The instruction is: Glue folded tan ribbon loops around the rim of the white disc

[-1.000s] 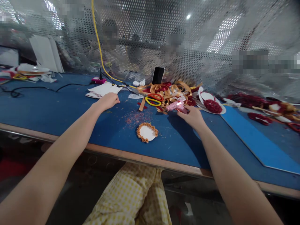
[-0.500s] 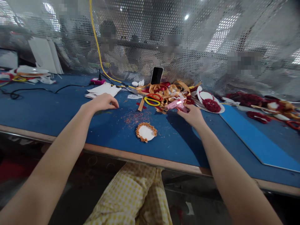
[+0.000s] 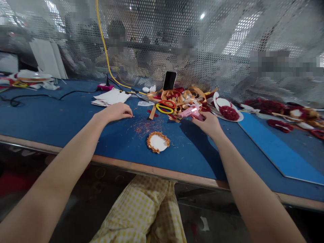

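Note:
My right hand (image 3: 208,123) reaches to the pink glue gun (image 3: 191,112) at the near edge of a pile of gold ribbon (image 3: 184,98), fingers curled around its handle. My left hand (image 3: 116,111) rests palm down on the blue table (image 3: 50,114) with fingers curled, just below a stack of white papers (image 3: 111,97); what it holds, if anything, is hidden. A white disc edged with gold ribbon (image 3: 158,142) lies between my hands, near red scraps (image 3: 145,127).
Yellow-handled scissors (image 3: 165,108) and a propped phone (image 3: 169,80) sit by the ribbon pile. White plates with red trim (image 3: 227,113) lie to the right, a black cable (image 3: 37,96) to the left. A perforated metal screen (image 3: 227,50) backs the table; people sit behind it.
My left hand slid slightly right and toward me on the table. My right hand stayed at the glue gun.

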A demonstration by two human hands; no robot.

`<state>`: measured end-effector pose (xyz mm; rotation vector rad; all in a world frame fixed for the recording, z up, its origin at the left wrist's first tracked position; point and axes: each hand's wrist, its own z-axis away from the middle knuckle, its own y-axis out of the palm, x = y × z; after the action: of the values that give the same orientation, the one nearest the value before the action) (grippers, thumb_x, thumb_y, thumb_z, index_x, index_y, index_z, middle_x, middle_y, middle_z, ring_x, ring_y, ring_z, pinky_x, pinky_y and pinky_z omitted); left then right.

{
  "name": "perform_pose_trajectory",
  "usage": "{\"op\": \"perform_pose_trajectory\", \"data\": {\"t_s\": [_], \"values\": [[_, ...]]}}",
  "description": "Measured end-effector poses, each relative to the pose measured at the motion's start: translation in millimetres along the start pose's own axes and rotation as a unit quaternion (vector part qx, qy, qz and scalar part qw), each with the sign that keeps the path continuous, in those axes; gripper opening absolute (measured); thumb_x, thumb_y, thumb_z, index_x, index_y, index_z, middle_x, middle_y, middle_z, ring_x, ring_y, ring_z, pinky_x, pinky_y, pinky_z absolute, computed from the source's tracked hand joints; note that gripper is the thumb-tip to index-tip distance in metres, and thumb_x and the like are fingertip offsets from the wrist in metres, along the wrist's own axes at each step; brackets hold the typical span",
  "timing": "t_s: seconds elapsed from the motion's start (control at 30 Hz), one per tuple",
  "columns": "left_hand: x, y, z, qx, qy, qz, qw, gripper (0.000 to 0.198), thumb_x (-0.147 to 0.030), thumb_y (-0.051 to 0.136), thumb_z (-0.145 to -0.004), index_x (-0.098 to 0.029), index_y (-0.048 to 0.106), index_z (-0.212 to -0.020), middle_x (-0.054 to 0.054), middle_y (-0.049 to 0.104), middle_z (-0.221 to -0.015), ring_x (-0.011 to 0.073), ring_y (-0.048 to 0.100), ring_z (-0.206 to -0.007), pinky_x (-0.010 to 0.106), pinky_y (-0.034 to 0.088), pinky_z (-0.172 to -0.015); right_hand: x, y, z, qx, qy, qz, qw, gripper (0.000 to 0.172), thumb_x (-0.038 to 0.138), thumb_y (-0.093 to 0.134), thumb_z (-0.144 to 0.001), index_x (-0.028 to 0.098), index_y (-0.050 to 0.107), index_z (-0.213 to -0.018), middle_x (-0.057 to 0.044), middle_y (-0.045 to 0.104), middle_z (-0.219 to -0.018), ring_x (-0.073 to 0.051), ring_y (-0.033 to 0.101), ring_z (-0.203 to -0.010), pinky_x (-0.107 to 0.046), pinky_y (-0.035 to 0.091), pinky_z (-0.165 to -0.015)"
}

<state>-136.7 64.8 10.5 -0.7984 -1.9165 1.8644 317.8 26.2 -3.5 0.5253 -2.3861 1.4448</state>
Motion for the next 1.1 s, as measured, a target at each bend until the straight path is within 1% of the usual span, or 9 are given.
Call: {"op": "perform_pose_trajectory", "data": {"t_s": [0.17, 0.3, 0.37, 0.5, 0.67, 0.77, 0.87, 1.0, 1.1], "values": [[-15.7, -6.6, 3.0, 0.024, -0.037, -0.051, 0.998, 0.033, -0.031, 0.053, -0.096, -0.018, 0.081, -0.107, 0.010, 0.081, -0.113, 0.0232, 0.075, -0.097, 0.030, 0.050, -0.082, 5.1, -3.6, 1.3, 0.010, 0.011, 0.011, 1.000, 0.025, 0.045, 0.066, -0.073, 0.023, 0.055, -0.071, -0.003, 0.054, -0.069, -0.019, 0.046, -0.066, -0.035, 0.034, -0.067], [-22.6, -10.2, 7.8, 0.020, -0.080, 0.006, 0.997, 0.047, -0.020, 0.054, -0.088, -0.016, 0.076, -0.129, 0.009, 0.082, -0.116, 0.0212, 0.076, -0.101, 0.027, 0.052, -0.086, 5.0, -3.9, 0.8, 0.011, 0.019, 0.019, 1.000, 0.023, 0.044, 0.066, -0.073, 0.022, 0.056, -0.073, -0.003, 0.054, -0.071, -0.020, 0.046, -0.067, -0.035, 0.034, -0.067], [-23.1, -10.0, 8.8, 0.008, -0.097, 0.029, 0.995, 0.051, -0.023, 0.055, -0.088, -0.015, 0.074, -0.135, 0.010, 0.082, -0.117, 0.0214, 0.076, -0.102, 0.027, 0.053, -0.087, 3.7, -3.3, 0.3, 0.008, 0.020, 0.021, 1.000, 0.023, 0.044, 0.067, -0.073, 0.022, 0.058, -0.075, -0.004, 0.055, -0.073, -0.020, 0.048, -0.069, -0.035, 0.035, -0.068], [-20.8, -5.2, 5.6, -0.018, -0.072, 0.041, 0.996, 0.044, -0.041, 0.061, -0.091, -0.019, 0.081, -0.124, 0.010, 0.083, -0.117, 0.0242, 0.076, -0.105, 0.030, 0.053, -0.092, 0.6, -2.2, -0.8, 0.006, 0.018, 0.019, 1.000, 0.024, 0.044, 0.068, -0.073, 0.022, 0.060, -0.076, -0.005, 0.058, -0.075, -0.022, 0.050, -0.072, -0.036, 0.037, -0.070], [-15.4, 2.3, 0.0, -0.021, -0.043, 0.052, 0.998, 0.033, -0.033, 0.063, -0.090, -0.020, 0.084, -0.112, 0.008, 0.084, -0.110, 0.0226, 0.077, -0.100, 0.030, 0.053, -0.092, -3.2, -0.8, -2.2, -0.001, 0.012, 0.010, 1.000, 0.026, 0.045, 0.070, -0.072, 0.021, 0.061, -0.075, -0.007, 0.061, -0.078, -0.023, 0.053, -0.074, -0.037, 0.039, -0.072], [-11.2, 6.2, -1.5, -0.030, -0.025, 0.032, 0.999, 0.035, -0.031, 0.057, -0.093, -0.021, 0.083, -0.115, 0.007, 0.083, -0.114, 0.0210, 0.075, -0.100, 0.029, 0.053, -0.092, -5.4, 0.1, -2.9, -0.011, 0.005, 0.008, 1.000, 0.027, 0.046, 0.070, -0.071, 0.022, 0.059, -0.074, -0.006, 0.062, -0.076, -0.022, 0.051, -0.072, -0.037, 0.039, -0.070], [-6.4, 8.4, -2.8, -0.044, -0.013, 0.013, 0.999, 0.039, -0.033, 0.052, -0.097, -0.019, 0.081, -0.120, 0.010, 0.081, -0.119, 0.0225, 0.073, -0.107, 0.031, 0.051, -0.097, -6.1, 0.0, -2.8, -0.011, -0.005, 0.008, 1.000, 0.028, 0.048, 0.069, -0.071, 0.023, 0.056, -0.071, -0.005, 0.059, -0.071, -0.020, 0.048, -0.068, -0.036, 0.037, -0.068], [-3.4, 8.1, -5.1, -0.018, -0.002, 0.024, 1.000, 0.036, -0.037, 0.055, -0.097, -0.019, 0.082, -0.110, 0.011, 0.081, -0.113, 0.0236, 0.073, -0.103, 0.032, 0.050, -0.097, -4.5, -1.7, -1.6, -0.008, -0.005, -0.001, 1.000, 0.030, 0.048, 0.067, -0.072, 0.024, 0.050, -0.067, -0.003, 0.054, -0.068, -0.019, 0.046, -0.066, -0.036, 0.035, -0.067], [-7.7, 7.1, -5.4, -0.011, -0.005, 0.013, 1.000, 0.034, -0.037, 0.052, -0.098, -0.019, 0.079, -0.105, 0.011, 0.079, -0.110, 0.0232, 0.072, -0.100, 0.032, 0.049, -0.095, -3.9, -3.2, -1.5, -0.002, -0.003, -0.015, 1.000, 0.030, 0.047, 0.067, -0.072, 0.024, 0.049, -0.067, -0.003, 0.053, -0.068, -0.019, 0.047, -0.067, -0.035, 0.035, -0.067]]}}
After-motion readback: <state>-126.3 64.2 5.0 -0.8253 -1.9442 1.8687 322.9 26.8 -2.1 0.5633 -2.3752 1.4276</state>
